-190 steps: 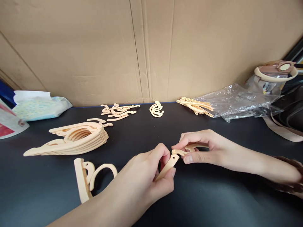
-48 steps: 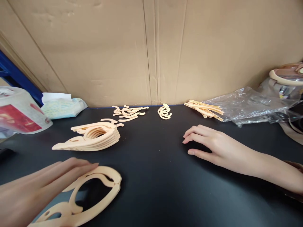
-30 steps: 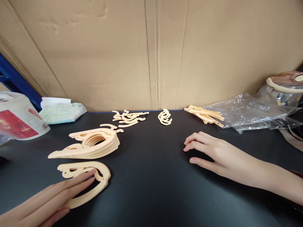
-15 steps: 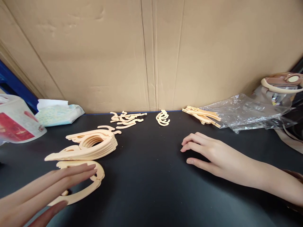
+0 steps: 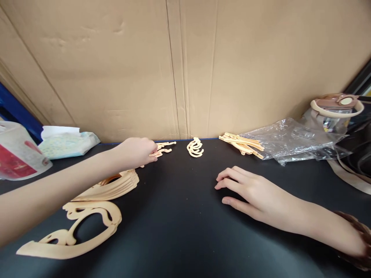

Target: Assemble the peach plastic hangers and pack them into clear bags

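At the back left, my left hand point(image 5: 141, 151) is over the heap of small wavy beige plastic pieces point(image 5: 165, 148). Its fingers are curled down and pressed together among them; what they pinch is hidden. Beneath my left forearm lies a stack of beige folding hanger parts point(image 5: 123, 186), partly covered. In front of that is another folding hanger part with a large round opening point(image 5: 111, 227). My right hand point(image 5: 246, 189) rests low over the black table, fingers apart and bent, holding nothing. Beyond it are the curved hook pieces point(image 5: 195, 147) and long beige strips point(image 5: 242, 144).
A clear plastic bag point(image 5: 285, 137) lies at the back right, before a lidded bottle point(image 5: 333, 114). On the left are a tissue pack point(image 5: 69, 143) and a white and red tub point(image 5: 21, 152). A cardboard wall point(image 5: 124, 73) closes off the black table's point(image 5: 174, 224) far side.
My left hand has moved from above the front hanger part forward and right to the small wavy pieces, and its fingers have closed. My right hand keeps its pose; the view has shifted slightly.
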`<state>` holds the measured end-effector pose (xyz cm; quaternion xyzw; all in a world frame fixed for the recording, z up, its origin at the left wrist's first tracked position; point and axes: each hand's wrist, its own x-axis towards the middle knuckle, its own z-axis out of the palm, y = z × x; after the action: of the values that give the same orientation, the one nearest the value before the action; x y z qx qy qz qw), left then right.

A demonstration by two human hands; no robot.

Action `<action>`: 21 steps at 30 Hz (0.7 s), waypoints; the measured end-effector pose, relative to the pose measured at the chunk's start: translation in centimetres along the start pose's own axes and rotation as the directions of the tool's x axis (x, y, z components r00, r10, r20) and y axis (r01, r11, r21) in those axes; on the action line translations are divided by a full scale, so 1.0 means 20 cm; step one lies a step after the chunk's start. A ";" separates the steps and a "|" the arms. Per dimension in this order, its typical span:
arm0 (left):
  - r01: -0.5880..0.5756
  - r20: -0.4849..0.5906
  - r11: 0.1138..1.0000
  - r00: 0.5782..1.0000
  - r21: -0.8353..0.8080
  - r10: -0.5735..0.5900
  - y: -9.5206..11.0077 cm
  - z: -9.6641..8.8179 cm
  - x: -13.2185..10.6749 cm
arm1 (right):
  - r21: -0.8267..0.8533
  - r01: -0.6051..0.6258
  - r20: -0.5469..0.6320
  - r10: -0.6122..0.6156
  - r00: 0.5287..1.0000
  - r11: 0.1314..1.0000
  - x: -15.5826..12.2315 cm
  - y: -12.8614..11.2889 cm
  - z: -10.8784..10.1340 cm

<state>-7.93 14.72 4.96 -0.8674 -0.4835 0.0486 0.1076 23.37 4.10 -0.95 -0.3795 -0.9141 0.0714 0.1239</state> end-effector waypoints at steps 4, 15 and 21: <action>-0.041 0.047 0.998 0.998 0.053 0.038 0.06 0.02 0.01 | -0.004 0.008 -0.007 -0.008 1.000 1.000 0.00 0.00 0.00; -0.305 -0.017 0.952 0.952 0.023 0.305 0.45 0.01 -0.14 | -0.152 -0.116 -0.152 0.093 0.984 0.982 0.20 0.07 -0.02; -0.495 -0.293 0.869 0.833 -0.015 0.469 0.78 0.07 -0.34 | -0.187 -0.189 -0.176 0.156 0.972 0.964 0.51 0.16 -0.04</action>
<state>1.14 1.29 -0.20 -0.9630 -0.2308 -0.0707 0.1200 18.81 13.55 0.87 -0.4731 -0.8670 -0.0419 0.1510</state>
